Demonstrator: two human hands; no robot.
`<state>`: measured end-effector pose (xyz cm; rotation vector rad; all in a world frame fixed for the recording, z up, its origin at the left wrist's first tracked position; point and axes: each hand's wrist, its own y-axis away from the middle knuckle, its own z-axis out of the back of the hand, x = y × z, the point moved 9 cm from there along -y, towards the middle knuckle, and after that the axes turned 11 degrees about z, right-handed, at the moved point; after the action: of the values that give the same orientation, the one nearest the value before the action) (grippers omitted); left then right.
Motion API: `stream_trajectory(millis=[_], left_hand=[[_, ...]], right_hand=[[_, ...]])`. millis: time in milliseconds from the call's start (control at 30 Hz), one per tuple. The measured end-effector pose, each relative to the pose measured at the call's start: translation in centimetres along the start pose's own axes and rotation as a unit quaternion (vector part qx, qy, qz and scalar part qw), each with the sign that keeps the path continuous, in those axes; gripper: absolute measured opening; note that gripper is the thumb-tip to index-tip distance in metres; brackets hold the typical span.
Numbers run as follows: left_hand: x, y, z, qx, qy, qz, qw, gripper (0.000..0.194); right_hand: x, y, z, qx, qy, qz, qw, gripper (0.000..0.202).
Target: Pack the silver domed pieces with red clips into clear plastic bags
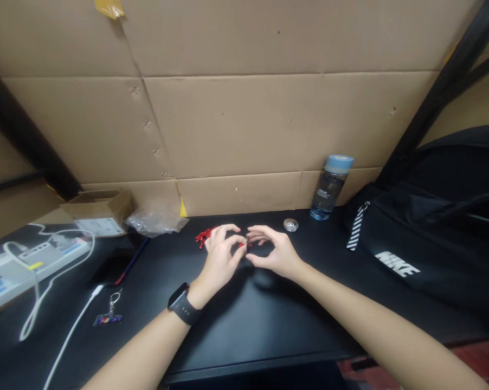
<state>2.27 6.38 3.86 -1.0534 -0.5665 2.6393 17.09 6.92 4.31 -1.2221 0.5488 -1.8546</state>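
My left hand (220, 259), with a black watch on its wrist, pinches a small dark disc-like piece (248, 244) seen nearly edge-on. My right hand (276, 252) meets it from the other side, thumb at its lower edge and forefinger at its upper edge. A bit of red shows beside the piece, between the fingers. Bunched red cord (204, 237) lies on the black table just behind my left hand, partly hidden by it. Beyond my right hand rests a round, shiny silver object (290, 225); its kind is unclear.
A water bottle (329, 189) stands at the back right, beside a black bag (394, 238). On the left are a power strip (37, 262) with white cables, a small cardboard box (102, 208), clear plastic wrap (157, 221), a pen (133, 260) and a keychain (108, 318). Cardboard walls the back.
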Motion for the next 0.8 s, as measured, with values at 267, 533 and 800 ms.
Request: stream_trajectory(millis=[267,533,800], left_hand=[[3.9,-1.1,-2.4,0.070,0.172,0.096,0.978,0.009],[3.3,-0.9,-2.6,0.133,0.344,0.165,0.915,0.032],[3.1,-0.4,-3.6,0.188,0.433,0.200,0.859,0.053]], right_hand=[[0.5,-0.1,-0.4,0.032,0.021,0.040,0.998,0.057],[1.4,-0.4,0.5,0.011,0.090,0.075,0.993,0.057],[1.5,-0.5,0.3,0.027,0.106,0.090,0.990,0.056]])
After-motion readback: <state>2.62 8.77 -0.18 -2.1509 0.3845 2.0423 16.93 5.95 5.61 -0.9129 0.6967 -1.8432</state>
